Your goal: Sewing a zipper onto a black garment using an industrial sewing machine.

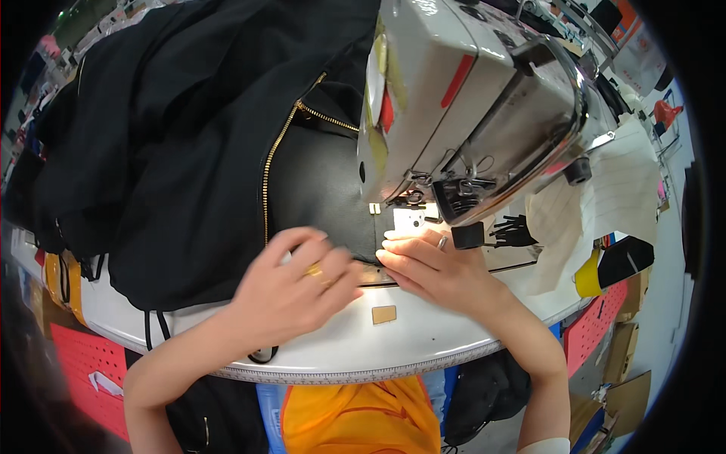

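At frame centre lies the black panel [321,181], my curled left hand [302,281] and straight-fingered right hand [437,271] at its lower edge (I cannot tell whether either grips), best guided flat and unpuckered.

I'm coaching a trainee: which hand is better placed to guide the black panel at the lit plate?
Probably the right hand: its fingertips lie at the edge of the panel, close to the lit plate. The left hand, blurred, sits farther from it.
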A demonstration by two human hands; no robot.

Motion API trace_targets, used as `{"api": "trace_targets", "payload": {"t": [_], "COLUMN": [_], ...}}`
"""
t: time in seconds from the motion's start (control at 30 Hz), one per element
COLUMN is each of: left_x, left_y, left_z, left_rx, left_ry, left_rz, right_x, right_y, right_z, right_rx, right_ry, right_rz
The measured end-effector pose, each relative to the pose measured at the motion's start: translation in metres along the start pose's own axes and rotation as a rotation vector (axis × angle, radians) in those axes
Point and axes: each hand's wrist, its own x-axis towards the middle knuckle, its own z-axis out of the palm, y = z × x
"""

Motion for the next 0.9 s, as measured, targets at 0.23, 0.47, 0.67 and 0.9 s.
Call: {"api": "trace_targets", "payload": {"t": [0.23,0.47,0.67,0.9], "left_x": [0.022,0.029,0.032,0.028], "left_y": [-0.03,-0.03,-0.038,-0.032], "left_z": [0.029,0.028,0.032,0.036], "left_rx": [-0.688,-0.771,-0.856,-0.789], "left_ry": [-0.213,-0.269,-0.3,-0.235], "left_rz": [-0.387,-0.468,-0.388,-0.419], "right_x": [0.008,0.011,0.014,0.012], "right_y": [0.001,0.008,0.013,0.015], "right_z": [-0.001,-0.007,-0.005,0.001], "right_rx": [0.631,0.551,0.672,0.596], "right_ry": [-0.069,-0.159,-0.135,-0.095], "right_rz": [0.597,0.642,0.542,0.389]}}
